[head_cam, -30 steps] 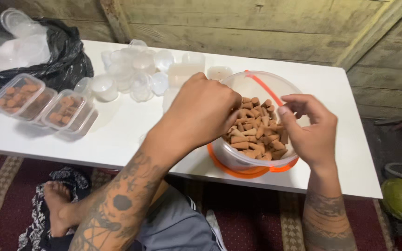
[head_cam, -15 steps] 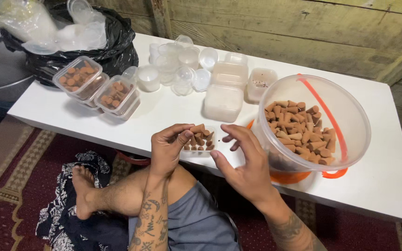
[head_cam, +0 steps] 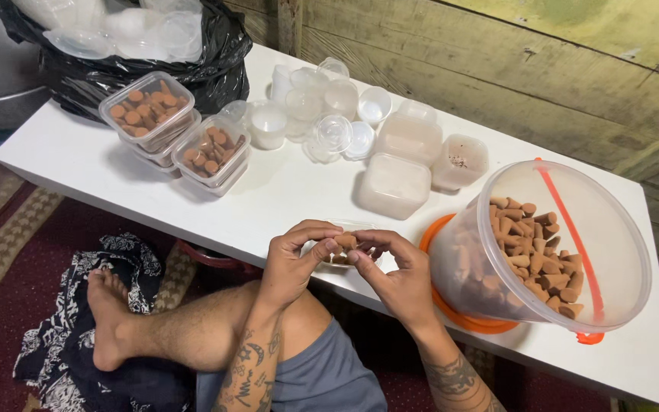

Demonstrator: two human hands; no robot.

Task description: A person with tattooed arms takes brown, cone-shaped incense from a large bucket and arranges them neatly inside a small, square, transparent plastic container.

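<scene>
Brown incense cones (head_cam: 343, 243), a second earlier still in the tilted clear tub (head_cam: 543, 244), now sat pinched between left hand (head_cam: 293, 263) and right hand (head_cam: 397, 271) fingertips over a small clear container (head_cam: 345, 255) at the tabletop's (head_cam: 291, 191) near edge.

- I see the white table (head_cam: 101, 164) as smooth and faintly glossy, like laminate.
- The large tub (head_cam: 566, 229) at the table's right end is cloudy translucent plastic, with glossy orange plastic under it.
- The cones (head_cam: 532, 244) inside look matt, dry and powdery brown.
- The small lidded boxes (head_cam: 150, 107) near the far left corner are clear, shiny plastic.
- The black bag (head_cam: 215, 57) is thin, crinkled, glossy plastic film.
- The wall planks (head_cam: 497, 84) are rough, weathered wood.
- The carpet (head_cam: 9, 259) is woven cloth, matt.
- The shorts (head_cam: 322, 374) are soft matt grey cloth.
</scene>
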